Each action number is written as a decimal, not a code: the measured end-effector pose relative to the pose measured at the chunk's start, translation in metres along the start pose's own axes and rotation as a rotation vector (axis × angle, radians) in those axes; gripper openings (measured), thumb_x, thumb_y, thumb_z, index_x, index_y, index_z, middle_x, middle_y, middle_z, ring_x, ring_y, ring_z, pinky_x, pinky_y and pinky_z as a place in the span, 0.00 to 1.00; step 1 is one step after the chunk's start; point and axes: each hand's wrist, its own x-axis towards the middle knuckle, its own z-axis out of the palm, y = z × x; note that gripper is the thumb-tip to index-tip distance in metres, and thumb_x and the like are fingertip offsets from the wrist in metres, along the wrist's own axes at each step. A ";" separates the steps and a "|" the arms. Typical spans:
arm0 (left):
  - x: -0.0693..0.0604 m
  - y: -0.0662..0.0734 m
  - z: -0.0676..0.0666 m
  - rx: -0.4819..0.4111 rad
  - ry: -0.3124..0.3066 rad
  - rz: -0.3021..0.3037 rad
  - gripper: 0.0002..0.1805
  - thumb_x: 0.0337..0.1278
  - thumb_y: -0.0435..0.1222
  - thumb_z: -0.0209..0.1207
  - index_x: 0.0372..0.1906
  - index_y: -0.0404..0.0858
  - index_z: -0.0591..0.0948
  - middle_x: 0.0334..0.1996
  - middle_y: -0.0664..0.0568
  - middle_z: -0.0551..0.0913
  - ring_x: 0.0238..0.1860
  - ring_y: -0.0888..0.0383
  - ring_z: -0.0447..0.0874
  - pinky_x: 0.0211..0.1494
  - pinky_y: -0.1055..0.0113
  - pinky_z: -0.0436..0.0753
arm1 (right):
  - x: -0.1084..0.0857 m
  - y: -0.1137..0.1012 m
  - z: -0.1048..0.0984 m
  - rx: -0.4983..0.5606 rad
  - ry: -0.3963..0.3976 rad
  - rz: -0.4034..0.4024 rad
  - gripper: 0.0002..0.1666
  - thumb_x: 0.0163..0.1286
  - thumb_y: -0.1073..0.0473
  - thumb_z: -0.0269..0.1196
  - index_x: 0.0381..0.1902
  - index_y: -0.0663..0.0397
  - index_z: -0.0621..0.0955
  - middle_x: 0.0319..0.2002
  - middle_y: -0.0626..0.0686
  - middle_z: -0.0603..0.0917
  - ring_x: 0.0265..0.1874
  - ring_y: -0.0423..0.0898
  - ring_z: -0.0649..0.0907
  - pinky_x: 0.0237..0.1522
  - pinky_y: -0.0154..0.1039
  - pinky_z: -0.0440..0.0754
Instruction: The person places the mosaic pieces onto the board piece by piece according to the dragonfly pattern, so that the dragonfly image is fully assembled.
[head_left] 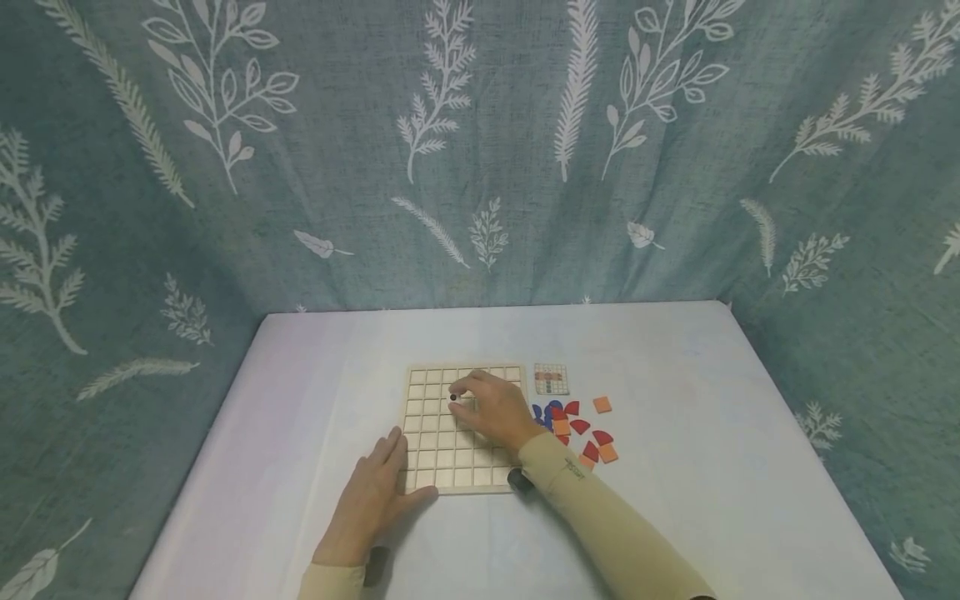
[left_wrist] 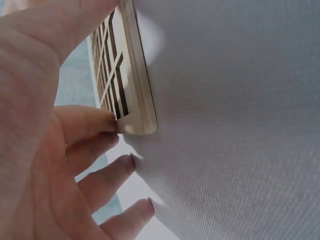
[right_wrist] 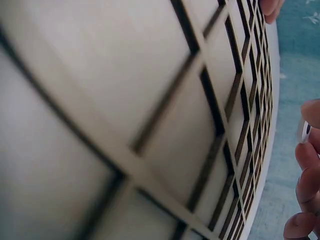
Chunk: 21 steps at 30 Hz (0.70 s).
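A wooden grid board with square cells lies on the white table. My left hand rests at its front left corner, thumb along the front edge and fingers extended by the left side; the left wrist view shows the fingertips against the board's corner. Over the upper middle cells, my right hand pinches a small white piece with a black dot between thumb and fingers. In the right wrist view that white piece shows edge-on between the fingertips, with the grid beside it.
Right of the board lies a small patterned card. Below it are scattered blue pieces, red quarter-round pieces and orange squares, some overlapping and partly behind the right forearm. A patterned curtain stands behind the table.
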 end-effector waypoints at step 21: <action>-0.001 -0.004 0.002 0.074 0.123 0.115 0.52 0.47 0.57 0.73 0.68 0.24 0.71 0.67 0.31 0.73 0.62 0.30 0.75 0.60 0.37 0.79 | 0.035 0.006 0.015 -0.083 -0.255 0.112 0.14 0.70 0.48 0.68 0.50 0.45 0.87 0.42 0.44 0.86 0.38 0.39 0.86 0.38 0.31 0.87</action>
